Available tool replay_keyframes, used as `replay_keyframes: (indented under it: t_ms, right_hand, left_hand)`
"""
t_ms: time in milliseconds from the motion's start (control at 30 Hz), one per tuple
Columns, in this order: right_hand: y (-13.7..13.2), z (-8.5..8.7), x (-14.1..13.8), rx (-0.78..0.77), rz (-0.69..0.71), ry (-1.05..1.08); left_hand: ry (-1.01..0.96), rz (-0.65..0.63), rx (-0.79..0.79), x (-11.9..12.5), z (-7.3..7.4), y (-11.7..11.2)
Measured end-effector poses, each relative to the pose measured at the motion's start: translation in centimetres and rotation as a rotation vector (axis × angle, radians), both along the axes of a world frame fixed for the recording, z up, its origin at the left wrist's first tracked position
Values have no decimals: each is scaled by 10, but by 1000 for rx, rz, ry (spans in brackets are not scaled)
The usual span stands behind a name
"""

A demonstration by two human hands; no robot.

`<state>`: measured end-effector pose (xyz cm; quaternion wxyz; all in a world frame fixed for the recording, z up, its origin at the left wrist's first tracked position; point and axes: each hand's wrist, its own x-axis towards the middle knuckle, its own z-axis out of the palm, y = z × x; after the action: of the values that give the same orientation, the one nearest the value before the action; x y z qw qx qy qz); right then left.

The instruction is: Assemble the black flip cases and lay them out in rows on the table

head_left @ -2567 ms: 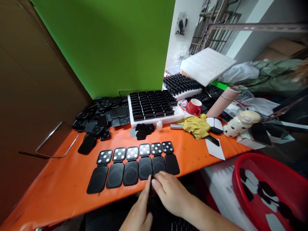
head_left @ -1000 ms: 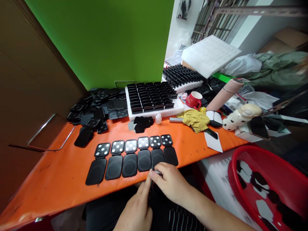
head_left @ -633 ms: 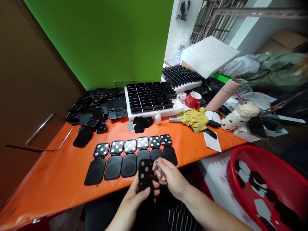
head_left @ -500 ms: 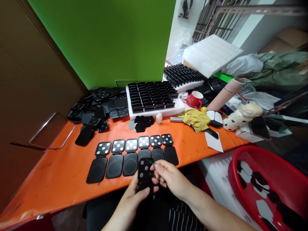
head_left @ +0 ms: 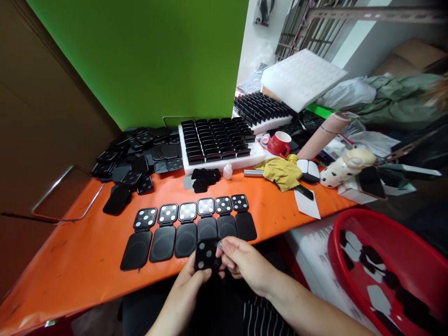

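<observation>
Over the front table edge, my left hand point(head_left: 187, 287) grips a black square panel point(head_left: 203, 255) with round grey dots on its face, thumb across the lower edge. My right hand point(head_left: 247, 261) is closed at the panel's upper right corner. A small greyish glint shows at its thumb tip; whether this is a nail or a tiny part I cannot make out. Just beyond lies a row of opened hinged black cases point(head_left: 186, 240), their smaller upper halves point(head_left: 168, 213) carrying pale round dots. The held panel's underside is hidden by my fingers.
Black pieces point(head_left: 140, 165) are heaped at the back left of the orange table point(head_left: 87, 261). White foam trays point(head_left: 224, 163) hold upright black pieces. A small bottle point(head_left: 227, 171), yellow cloth point(head_left: 282, 173) and red mug point(head_left: 280, 143) stand nearby. A red basin point(head_left: 334, 261) is right.
The held panel has tipped and come slightly lower and left, with its lower folded part no longer showing. Both hands have moved with it, and the view has shifted a little.
</observation>
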<state>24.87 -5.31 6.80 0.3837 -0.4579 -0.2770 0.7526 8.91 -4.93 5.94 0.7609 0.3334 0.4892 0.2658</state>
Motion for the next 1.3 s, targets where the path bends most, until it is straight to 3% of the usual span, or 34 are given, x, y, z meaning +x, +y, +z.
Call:
replay_keyframes:
  t_ms: [167,300,433,600,767,1067,1300]
  right_hand:
    - [-1,5,1,-16,41,57]
    - [-3,10,1,26,85,-109]
    - [-8,10,2,108,133,-160]
    - [-13,4,5,-124,93,43]
    - [-15,1,1,-204,55,171]
    - [-25,-5,-18,-346,-245,279]
    - [-32,-7,-19,-346,-261,318]
  left_hand:
    - [67,55,17,2,4,1]
    - [305,-13,306,0,3,-3]
    - [498,-187,689,-6,-3,-7]
    - [652,-380,1006,-14,-5,-13]
    - [738,-468,1218,-19,-4,-16]
    - [816,-486,1302,-15,-4,-17]
    - [796,-515,1300,-14,-3,-18]
